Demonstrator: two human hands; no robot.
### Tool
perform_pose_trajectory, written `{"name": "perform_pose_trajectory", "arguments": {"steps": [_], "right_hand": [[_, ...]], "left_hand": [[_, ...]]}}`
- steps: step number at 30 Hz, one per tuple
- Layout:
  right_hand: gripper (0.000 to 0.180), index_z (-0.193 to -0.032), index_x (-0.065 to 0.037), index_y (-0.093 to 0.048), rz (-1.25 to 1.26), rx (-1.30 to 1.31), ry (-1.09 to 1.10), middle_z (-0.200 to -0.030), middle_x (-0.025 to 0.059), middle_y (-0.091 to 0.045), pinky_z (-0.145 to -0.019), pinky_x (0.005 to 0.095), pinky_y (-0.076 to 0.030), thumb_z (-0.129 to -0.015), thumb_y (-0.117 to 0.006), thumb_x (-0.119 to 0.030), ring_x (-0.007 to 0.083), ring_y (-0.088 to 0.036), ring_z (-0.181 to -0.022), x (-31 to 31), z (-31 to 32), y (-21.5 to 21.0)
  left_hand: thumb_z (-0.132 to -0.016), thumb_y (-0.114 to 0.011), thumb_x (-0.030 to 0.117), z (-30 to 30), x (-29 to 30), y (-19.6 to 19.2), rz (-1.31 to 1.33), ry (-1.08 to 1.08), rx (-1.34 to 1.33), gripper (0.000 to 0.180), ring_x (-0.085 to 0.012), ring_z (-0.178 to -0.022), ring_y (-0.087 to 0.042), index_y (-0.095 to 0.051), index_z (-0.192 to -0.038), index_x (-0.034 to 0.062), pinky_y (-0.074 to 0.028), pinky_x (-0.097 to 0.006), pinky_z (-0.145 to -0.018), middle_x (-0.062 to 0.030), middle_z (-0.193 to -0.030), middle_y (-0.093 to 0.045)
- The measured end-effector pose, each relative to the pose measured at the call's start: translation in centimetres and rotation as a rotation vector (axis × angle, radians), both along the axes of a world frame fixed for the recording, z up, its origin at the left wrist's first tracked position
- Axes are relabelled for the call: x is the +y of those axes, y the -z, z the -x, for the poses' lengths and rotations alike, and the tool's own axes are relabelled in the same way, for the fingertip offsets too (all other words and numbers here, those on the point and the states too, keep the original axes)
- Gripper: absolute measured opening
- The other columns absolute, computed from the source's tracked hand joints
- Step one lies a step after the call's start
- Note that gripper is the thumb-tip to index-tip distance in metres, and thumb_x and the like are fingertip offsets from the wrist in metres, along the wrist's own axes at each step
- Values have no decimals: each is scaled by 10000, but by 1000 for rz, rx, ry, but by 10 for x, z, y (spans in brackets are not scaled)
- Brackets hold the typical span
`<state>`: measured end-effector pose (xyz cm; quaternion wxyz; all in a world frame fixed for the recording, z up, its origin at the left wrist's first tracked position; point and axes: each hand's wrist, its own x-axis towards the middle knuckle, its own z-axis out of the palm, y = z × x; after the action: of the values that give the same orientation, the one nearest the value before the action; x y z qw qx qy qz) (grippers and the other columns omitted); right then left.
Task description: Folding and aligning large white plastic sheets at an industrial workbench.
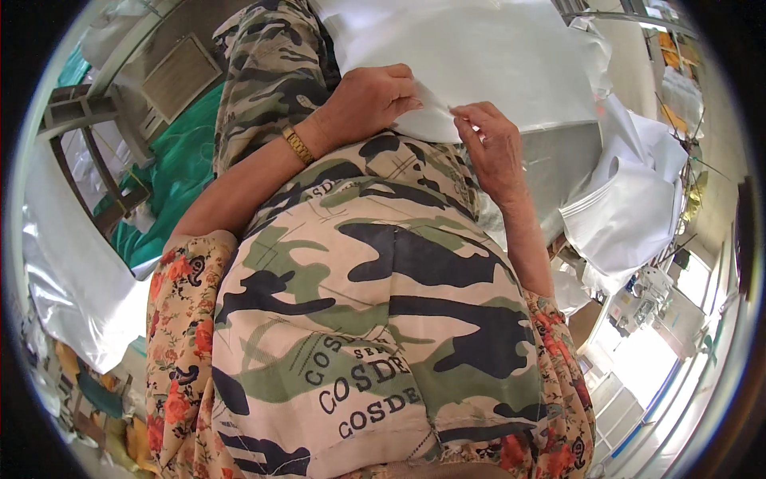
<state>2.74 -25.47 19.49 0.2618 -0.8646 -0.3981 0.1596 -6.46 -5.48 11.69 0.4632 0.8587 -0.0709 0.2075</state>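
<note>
A large glossy white sheet (479, 48) spreads over my lap and away from me, its near edge lying between my hands. My left hand (369, 100), with a gold-coloured band on the wrist, is closed in a pinch over the sheet's near left edge; what its fingertips hold is too small to make out. To its right, my right hand (496, 152) pinches a small raised bit of the sheet between thumb and forefinger. A narrow gap separates the two sets of fingertips. A camouflage apron (375, 279) covers my front, just below both hands.
More white sheeting (626, 211) hangs in loose folds at the right. On the left are green cloth (187, 160), a dark frame (100, 172) and shiny pale sheeting (80, 279). A grey panel (550, 172) lies beside my right forearm. Bright windows (642, 359) show at the lower right.
</note>
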Motion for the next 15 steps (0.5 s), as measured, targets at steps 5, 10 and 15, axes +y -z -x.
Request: {"name": "perform_pose_trajectory", "arguments": {"steps": [5,10,15], "right_hand": [[143,-953,-62,-683,68,-87,-42,-911,104,-632,-706,384,-506,-859,-642,-162,282,-647,-822,5,-2,5],[138,-949,-72,-676,77,-122,-46,-908,87,-633,-694,388,-504,-857,-645,-170,282,-643,-817,12,1,2],[112,-911,-80,-661,139,-234,-77,-873,81,-628,-662,400,-494,-863,-629,-177,292,-636,-774,14,-4,6]], "left_hand": [[-836,-653,153,0,-2,0,47,1,33,127,-306,-766,-617,-638,-843,27,-490,-388,-674,-94,-851,-593],[-829,-642,127,-2,-2,2,64,46,16,117,-316,-794,-607,-622,-866,18,-486,-392,-699,-103,-895,-587],[-837,-642,108,-4,-2,2,66,40,-19,113,-315,-760,-594,-608,-870,6,-477,-387,-675,-117,-877,-568]]}}
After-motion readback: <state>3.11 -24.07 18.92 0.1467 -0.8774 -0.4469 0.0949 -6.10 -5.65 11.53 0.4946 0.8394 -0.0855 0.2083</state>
